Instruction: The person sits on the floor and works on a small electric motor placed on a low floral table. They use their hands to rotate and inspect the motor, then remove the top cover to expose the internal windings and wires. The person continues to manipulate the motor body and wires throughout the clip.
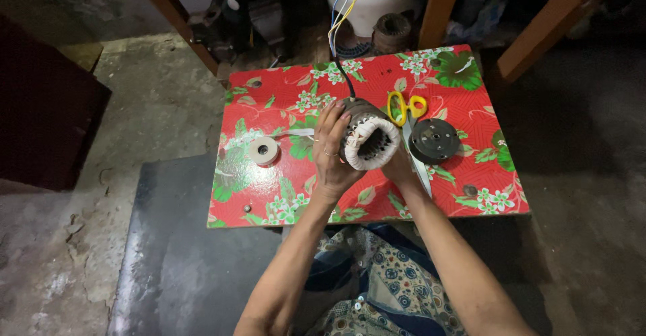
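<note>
A round motor stator [367,137] with white-wrapped windings stands tilted on the red flowered board [282,100], its open end facing me. My left hand [330,151] grips its left side, fingers over the dark shell. My right hand [398,168] holds it from below on the right, mostly hidden behind it. A black cable with coloured wires [343,19] runs from the stator's back to the far edge.
Yellow-handled scissors [407,110] lie just right of the stator, next to a dark round end cap [435,139]. A roll of white tape [264,151] with a loose tail lies to the left. Wooden table legs [437,6] and clutter stand beyond the board.
</note>
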